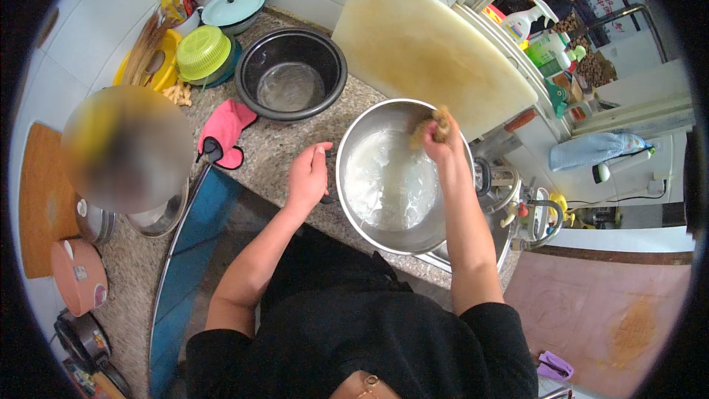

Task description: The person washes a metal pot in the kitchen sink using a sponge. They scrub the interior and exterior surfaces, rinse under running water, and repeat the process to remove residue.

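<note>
A large stainless steel pot (407,233) rests on the granite counter in front of me, tilted or level I cannot tell, with some wet, shiny liquid inside. Over its right inner wall, my right hand (441,138) grips a tan, fibrous scrubber (440,123). My left hand (310,174) is at the pot's left side, its fingers closed around the black side handle (328,198), which shows just below the hand. A black basin (291,105) stands on the counter behind my left hand, and a pink cloth (224,130) with dark edging lies beside that basin.
A large pale cutting board (426,44) leans against the back wall. The sink's faucet (518,209) is on the right. A lime-green strainer (203,52), a lidded bowl (234,6) and a yellow basin (166,61) stand at the back left. A steel bowl (166,221) lies farther left.
</note>
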### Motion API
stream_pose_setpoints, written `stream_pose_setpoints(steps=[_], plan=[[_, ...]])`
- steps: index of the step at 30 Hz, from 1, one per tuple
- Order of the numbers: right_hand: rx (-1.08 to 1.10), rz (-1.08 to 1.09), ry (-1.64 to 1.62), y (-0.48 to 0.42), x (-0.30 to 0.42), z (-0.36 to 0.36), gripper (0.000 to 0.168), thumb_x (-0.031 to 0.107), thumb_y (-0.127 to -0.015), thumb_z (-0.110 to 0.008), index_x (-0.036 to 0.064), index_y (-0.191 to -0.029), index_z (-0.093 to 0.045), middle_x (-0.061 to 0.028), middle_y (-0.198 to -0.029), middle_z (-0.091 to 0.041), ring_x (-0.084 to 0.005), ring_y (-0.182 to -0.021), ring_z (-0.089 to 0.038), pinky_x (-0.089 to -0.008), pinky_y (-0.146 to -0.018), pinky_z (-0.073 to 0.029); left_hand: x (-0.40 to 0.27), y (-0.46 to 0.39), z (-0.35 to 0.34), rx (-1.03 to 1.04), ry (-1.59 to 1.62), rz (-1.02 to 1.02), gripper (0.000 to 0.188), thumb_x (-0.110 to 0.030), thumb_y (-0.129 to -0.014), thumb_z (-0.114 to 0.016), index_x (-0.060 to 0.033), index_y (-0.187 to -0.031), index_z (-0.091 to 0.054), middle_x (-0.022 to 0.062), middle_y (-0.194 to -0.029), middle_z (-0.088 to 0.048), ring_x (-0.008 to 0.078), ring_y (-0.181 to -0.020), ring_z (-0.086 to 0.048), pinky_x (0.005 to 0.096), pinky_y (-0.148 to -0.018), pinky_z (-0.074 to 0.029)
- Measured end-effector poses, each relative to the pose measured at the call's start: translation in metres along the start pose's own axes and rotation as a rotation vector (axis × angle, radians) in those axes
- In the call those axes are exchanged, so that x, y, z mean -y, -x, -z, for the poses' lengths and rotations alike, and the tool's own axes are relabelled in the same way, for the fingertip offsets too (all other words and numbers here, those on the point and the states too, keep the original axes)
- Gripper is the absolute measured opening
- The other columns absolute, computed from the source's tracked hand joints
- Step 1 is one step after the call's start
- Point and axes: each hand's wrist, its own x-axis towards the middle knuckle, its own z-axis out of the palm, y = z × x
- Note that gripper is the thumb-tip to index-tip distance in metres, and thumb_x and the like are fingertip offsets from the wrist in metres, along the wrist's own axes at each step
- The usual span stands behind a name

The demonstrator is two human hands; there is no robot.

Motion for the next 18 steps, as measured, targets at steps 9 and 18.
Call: stream_pose_setpoints(steps=[9, 18], plan=[[-0.110, 0.169, 0.248, 0.009, -0.070, -0.060, 0.047, 0.047, -0.076, -0.079, 0.016, -0.102, -0.054, -0.0044, -0.096, -0.061, -0.0178, -0.072, -0.057, -0.0301, -0.048, -0.038, -0.006, -0.003, -0.001, 0.033, -0.095, 0.013, 0.035, -0.026, -0.103, -0.041, -0.0032, -0.118, -0.063, 0.0064, -0.067, -0.060, 0.0145, -0.045, -0.055, 0.0305, -0.045, -0.047], [0.271, 0.453, 1.152, 0.137, -0.186, -0.008, 0.073, 0.036, -0.076, -0.081, -0.004, -0.123, -0.044, -0.0150, -0.107, -0.062, -0.0235, -0.096, -0.062, -0.0346, -0.085, -0.051, -0.001, -0.002, 0.004, 0.034, 0.015, -0.012, 0.041, -0.030, -0.104, -0.039, -0.0016, -0.123, -0.061, 0.0034, -0.059, -0.055, 0.0132, -0.046, -0.054, 0.0297, -0.048, -0.045]])
